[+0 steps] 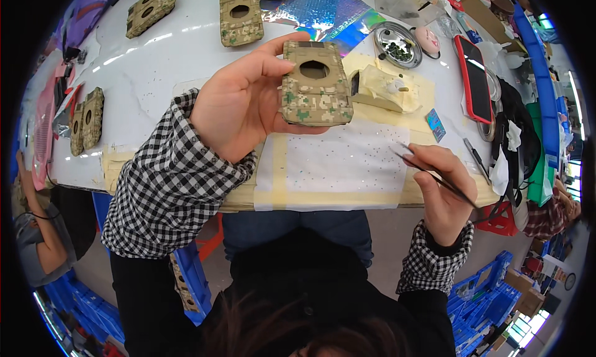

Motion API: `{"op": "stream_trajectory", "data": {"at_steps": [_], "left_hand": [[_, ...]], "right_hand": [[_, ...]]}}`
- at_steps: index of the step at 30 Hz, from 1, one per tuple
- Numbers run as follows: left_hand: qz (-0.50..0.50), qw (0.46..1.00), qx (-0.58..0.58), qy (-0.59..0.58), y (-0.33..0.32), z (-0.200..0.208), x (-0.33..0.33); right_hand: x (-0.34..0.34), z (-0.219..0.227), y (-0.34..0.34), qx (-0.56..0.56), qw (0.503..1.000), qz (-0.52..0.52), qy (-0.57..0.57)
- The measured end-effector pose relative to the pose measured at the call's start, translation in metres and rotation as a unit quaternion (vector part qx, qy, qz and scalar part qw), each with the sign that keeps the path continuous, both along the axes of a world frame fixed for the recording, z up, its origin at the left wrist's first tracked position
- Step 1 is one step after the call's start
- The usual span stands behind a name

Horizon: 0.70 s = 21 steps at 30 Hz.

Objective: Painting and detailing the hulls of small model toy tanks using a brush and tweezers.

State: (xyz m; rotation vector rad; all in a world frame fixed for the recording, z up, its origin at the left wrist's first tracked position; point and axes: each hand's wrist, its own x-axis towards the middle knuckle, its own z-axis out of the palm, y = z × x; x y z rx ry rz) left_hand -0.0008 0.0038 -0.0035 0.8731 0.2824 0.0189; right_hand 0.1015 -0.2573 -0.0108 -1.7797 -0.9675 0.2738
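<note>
My left hand [239,96] grips a camouflage toy tank hull [315,99] by its left side and underside. The hull is tan with green and brown pixel patches and has a round dark hole in its upper part. It is held above the table, over the far edge of a white sheet [335,186] scattered with many tiny coloured specks. In my right hand [444,183] is a pair of dark tweezers [439,178], pinched between thumb and fingers. Their tips point up and left over the sheet's right side, apart from the hull.
Other camouflage hulls lie at the far left [151,9], the back [242,17] and the left [87,120]. Right of my left hand are a tape-covered block [388,90], a round dish of dark bits [398,45] and a red-cased phone [474,78]. A person [46,233] sits at left.
</note>
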Motion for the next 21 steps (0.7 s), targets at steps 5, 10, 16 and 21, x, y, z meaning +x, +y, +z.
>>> {"op": "stream_trajectory", "data": {"at_steps": [5,10,16,21], "left_hand": [[0.0,1.0,0.003,0.005,0.0,0.0,0.001],[-0.009,1.0,0.0,-0.001,0.002,-0.004,0.002],[-0.005,1.0,0.004,-0.006,0.001,-0.003,0.001],[-0.008,1.0,0.003,-0.008,0.001,-0.005,0.001]], "right_hand": [[0.0,-0.013,0.004,0.013,1.0,0.021,0.003],[-0.004,-0.027,0.006,0.037,0.999,-0.005,-0.01],[-0.002,-0.03,0.008,0.03,0.999,-0.002,-0.038],[-0.003,-0.029,0.01,0.026,0.999,-0.007,-0.043]]}}
